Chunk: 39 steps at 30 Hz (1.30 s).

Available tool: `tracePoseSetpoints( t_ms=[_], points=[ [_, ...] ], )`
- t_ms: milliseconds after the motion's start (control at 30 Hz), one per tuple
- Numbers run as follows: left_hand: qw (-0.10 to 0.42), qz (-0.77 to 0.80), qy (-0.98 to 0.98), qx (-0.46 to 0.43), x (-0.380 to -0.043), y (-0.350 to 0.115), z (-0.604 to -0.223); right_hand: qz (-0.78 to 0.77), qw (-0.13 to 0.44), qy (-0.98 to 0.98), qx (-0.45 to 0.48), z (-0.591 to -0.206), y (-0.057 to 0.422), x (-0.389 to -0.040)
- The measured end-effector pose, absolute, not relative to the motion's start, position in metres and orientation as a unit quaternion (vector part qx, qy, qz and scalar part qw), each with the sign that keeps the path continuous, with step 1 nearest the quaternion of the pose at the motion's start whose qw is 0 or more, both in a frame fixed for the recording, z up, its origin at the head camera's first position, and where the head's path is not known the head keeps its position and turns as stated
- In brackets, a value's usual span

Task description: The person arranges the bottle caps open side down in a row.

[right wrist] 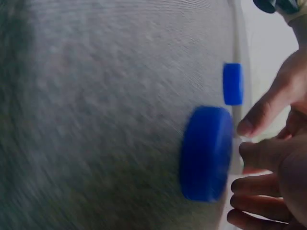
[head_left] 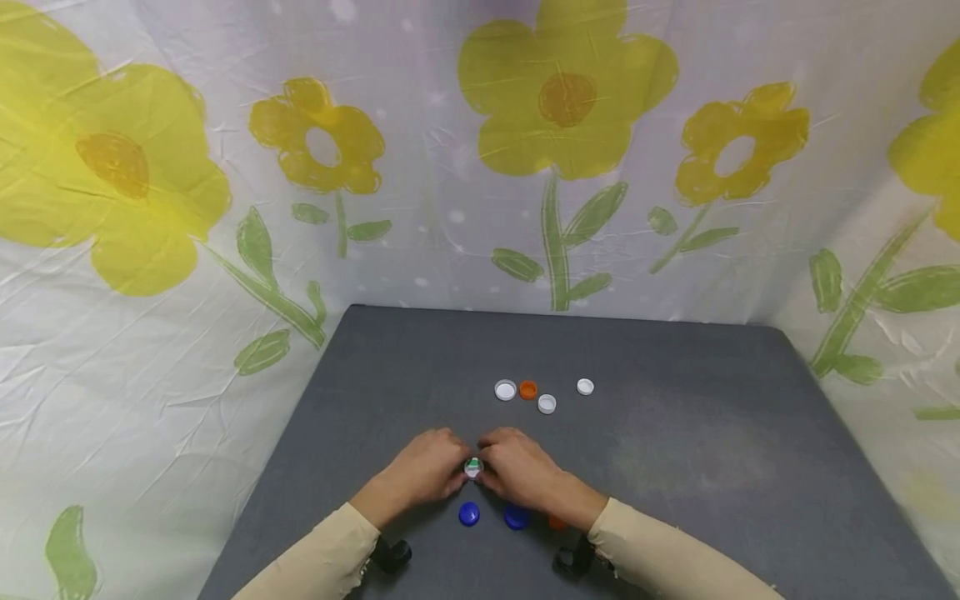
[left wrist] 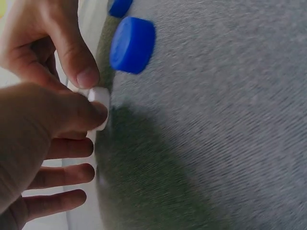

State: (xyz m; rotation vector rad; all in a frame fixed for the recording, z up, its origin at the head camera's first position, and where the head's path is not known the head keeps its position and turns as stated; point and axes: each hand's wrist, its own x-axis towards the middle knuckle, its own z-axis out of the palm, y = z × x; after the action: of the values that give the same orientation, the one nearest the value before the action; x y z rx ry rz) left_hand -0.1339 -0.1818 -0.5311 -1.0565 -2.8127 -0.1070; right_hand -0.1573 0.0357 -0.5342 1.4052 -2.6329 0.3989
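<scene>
A small white bottle cap [head_left: 473,467] with a green mark on top is between my two hands, low over the dark table. My left hand [head_left: 427,468] pinches it, and in the left wrist view the left thumb lies across the face of the white cap [left wrist: 98,108]. From the other side my right hand [head_left: 521,467] holds the cap's edge, its thumb tip [left wrist: 88,76] right at the rim. In the right wrist view the right hand [right wrist: 273,177] hides most of the cap. Both hands' other fingers stay off it.
Nearer to me lie a blue cap [head_left: 468,513], a larger blue cap [head_left: 517,517] and an orange cap [head_left: 557,523] partly under the right wrist. Beyond the hands are several white caps [head_left: 547,404] and an orange cap [head_left: 528,390]. A flowered curtain [head_left: 435,208] surrounds the table [head_left: 675,400].
</scene>
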Motion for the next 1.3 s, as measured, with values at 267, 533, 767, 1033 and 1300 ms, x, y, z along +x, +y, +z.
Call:
tracePoseSetpoints(
  t_ms=[267, 533, 767, 1033, 1300],
  points=[
    [0.078, -0.039, -0.941, -0.327, -0.150, -0.185, -0.517, 0.143, 0.078, -0.880, 0.446, -0.513, 0.048, -0.173],
    [0.098, -0.044, -0.945, -0.308, -0.176, -0.178, -0.495, 0.133, 0.109, -0.887, 0.429, -0.497, 0.064, -0.200],
    [0.093, -0.043, -0.951, -0.291, -0.200, -0.167, -0.486, 0.137, 0.104, -0.898, 0.404, -0.492, 0.073, -0.224],
    [0.072, -0.044, -0.959, -0.270, -0.223, -0.159, -0.487, 0.132, 0.113, -0.896, 0.408, -0.497, 0.075, -0.245],
    [0.042, -0.057, -0.967, -0.246, -0.242, -0.153, -0.500, 0.145, 0.098, -0.901, 0.397, -0.508, 0.073, -0.261]
  ],
)
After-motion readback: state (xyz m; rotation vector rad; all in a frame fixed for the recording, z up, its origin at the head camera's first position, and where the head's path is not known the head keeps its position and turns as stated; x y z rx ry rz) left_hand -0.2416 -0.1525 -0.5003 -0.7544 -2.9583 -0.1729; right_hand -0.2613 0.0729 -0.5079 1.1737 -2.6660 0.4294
